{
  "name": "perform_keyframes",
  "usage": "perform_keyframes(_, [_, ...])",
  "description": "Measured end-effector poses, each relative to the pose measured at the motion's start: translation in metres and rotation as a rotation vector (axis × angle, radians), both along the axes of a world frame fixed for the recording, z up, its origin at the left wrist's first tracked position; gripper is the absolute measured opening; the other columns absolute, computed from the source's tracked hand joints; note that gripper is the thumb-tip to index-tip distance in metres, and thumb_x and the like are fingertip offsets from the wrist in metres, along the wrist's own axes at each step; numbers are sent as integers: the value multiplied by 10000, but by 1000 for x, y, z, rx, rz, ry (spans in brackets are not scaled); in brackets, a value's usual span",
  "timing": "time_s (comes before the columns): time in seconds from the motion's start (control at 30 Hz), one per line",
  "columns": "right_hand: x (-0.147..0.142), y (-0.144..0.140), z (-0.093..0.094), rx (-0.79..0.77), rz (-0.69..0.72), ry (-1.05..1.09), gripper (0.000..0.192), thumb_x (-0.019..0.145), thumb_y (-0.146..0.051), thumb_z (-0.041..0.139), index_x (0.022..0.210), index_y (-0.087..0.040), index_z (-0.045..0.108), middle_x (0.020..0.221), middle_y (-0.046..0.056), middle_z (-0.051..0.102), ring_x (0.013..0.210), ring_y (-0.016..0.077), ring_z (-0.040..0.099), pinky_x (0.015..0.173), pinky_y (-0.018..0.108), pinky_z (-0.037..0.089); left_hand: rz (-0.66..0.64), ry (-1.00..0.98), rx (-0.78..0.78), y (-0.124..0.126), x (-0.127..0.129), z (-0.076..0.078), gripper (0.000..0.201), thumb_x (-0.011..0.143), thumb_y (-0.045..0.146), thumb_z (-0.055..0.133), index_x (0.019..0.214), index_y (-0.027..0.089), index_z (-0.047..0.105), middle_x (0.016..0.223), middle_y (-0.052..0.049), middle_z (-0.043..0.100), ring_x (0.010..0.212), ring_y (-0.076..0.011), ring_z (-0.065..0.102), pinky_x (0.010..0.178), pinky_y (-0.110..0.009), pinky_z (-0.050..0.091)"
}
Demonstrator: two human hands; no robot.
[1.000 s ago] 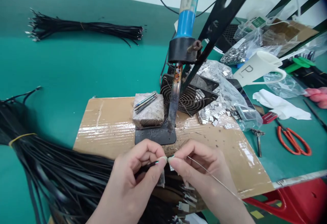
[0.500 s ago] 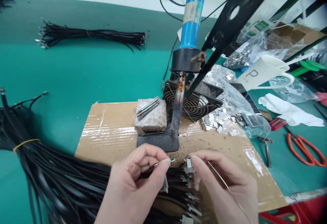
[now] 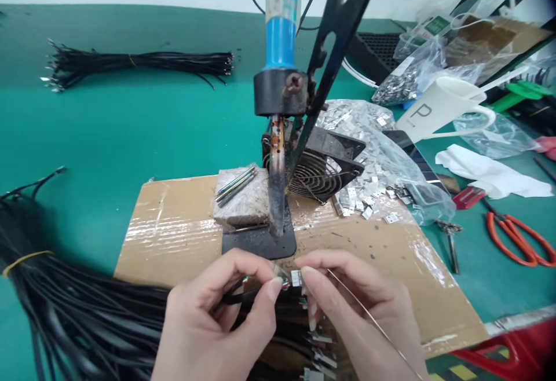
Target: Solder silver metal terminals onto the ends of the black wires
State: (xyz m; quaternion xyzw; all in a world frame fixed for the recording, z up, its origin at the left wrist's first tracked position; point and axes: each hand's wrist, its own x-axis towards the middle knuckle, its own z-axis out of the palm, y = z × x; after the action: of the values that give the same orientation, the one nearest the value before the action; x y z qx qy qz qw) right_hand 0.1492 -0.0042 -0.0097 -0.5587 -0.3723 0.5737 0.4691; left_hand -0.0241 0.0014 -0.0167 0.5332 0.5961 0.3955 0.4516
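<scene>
Your hands have closed the gap since half a second ago, and the small metal terminal that sat apart now meets the wire end right between your fingertips. Your left hand [image 3: 217,323] is pinching the black wire [image 3: 237,298] near its stripped tip, thumb and forefinger pressed tight. Your right hand [image 3: 369,317] pinches the metal terminal [image 3: 296,278] against that tip, with a thin solder wire [image 3: 369,323] running back over the hand toward the near right corner of the cardboard mat [image 3: 174,224].

Just beyond your fingers, the soldering iron [image 3: 278,138] stands clamped upright, tip down on its black base plate [image 3: 260,242], not touching the joint yet. So the parts look lined up, the soldering itself apparently still to come.

Under your wrists, at the mat's near edge, wires already carrying terminals [image 3: 319,349] lie in a row. A big wire bundle [image 3: 65,306] spills off the left edge; loose terminals [image 3: 369,196] pile at the right. The white cup [image 3: 438,112] reads "P".
</scene>
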Motion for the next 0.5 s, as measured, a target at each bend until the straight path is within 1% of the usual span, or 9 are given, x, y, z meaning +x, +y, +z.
perform_keyframes(0.03, [-1,1,0,-7,4,14,94,901,-343,818,844,-270,834,619,-36,709,526,73,618,506,86,506,10,-3,5,1,0,1,122,870,248,723,759,292,746,687,58,761,605,-109,696,453,-84,453])
perform_keyframes(0.07, [-1,1,0,-15,14,18,96,901,-333,817,837,-264,832,615,-38,702,526,72,612,508,86,506,-14,-10,-4,1,0,2,120,868,250,725,756,287,746,698,49,771,622,-122,712,453,-92,461])
perform_keyframes(0.17, [-4,1,-1,-19,39,10,99,900,-310,813,821,-253,827,604,-41,685,515,72,603,508,98,506,-6,-26,-18,0,-1,5,130,848,249,732,719,268,735,707,30,776,651,-142,728,430,-102,447])
perform_keyframes(0.2, [-5,1,-1,-15,43,9,99,898,-304,813,816,-251,825,605,-42,682,514,73,600,505,101,502,27,-29,-33,0,-1,6,137,841,251,730,704,264,730,704,29,770,661,-143,729,442,-102,457])
perform_keyframes(0.27, [-5,1,-2,-3,43,19,100,895,-294,812,806,-250,821,610,-42,682,514,74,594,496,107,490,52,-33,-56,0,0,8,143,829,249,726,687,264,729,695,32,761,665,-140,726,475,-105,482])
perform_keyframes(0.37, [-4,1,-2,-10,48,34,105,887,-290,815,793,-243,820,658,-27,724,547,86,608,514,122,492,16,-43,-39,1,4,11,138,809,226,723,680,274,737,684,42,763,633,-129,714,484,-109,484])
perform_keyframes(0.4, [-4,1,-2,-17,58,34,112,887,-293,814,788,-240,819,681,-19,741,569,91,620,534,128,499,29,-48,-36,1,7,13,144,798,220,719,667,277,731,675,52,759,621,-120,705,493,-109,483])
perform_keyframes(0.5, [-2,1,-1,-58,89,27,137,901,-328,800,803,-234,819,736,-1,763,642,109,644,594,146,513,149,-42,-51,0,15,19,159,767,229,684,619,284,699,647,91,734,605,-87,670,578,-102,495])
